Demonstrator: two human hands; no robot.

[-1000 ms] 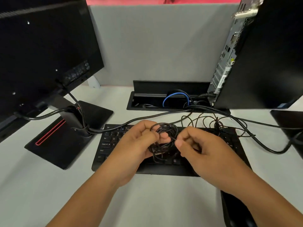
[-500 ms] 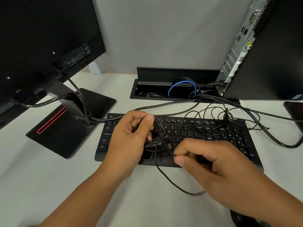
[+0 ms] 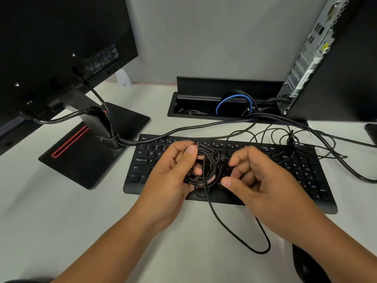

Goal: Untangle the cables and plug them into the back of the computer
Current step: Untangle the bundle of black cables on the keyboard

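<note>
My left hand (image 3: 171,176) grips a tangled coil of thin black cable (image 3: 206,168) above the black keyboard (image 3: 306,172). My right hand (image 3: 263,182) is just right of the coil, fingers curled. One strand of the coil hangs down in a long loop (image 3: 259,250) over the desk and runs up under my right palm. A second loose tangle of thin cable (image 3: 291,141) lies on the keyboard's far right. The computer tower stands at the back right with its rear port panel (image 3: 306,58) facing me; one black plug sits in its lower end.
A monitor (image 3: 51,48) on a black stand base (image 3: 91,152) fills the left, with thick cables running from it across the desk to the tower. An open desk cable tray (image 3: 195,94) holds a blue cable (image 3: 232,98). A black mouse (image 3: 306,266) lies at the bottom right.
My right hand drew a strand out of the coil toward me, then came back up beside the coil, leaving a long loop on the desk. The view tilted further down.
</note>
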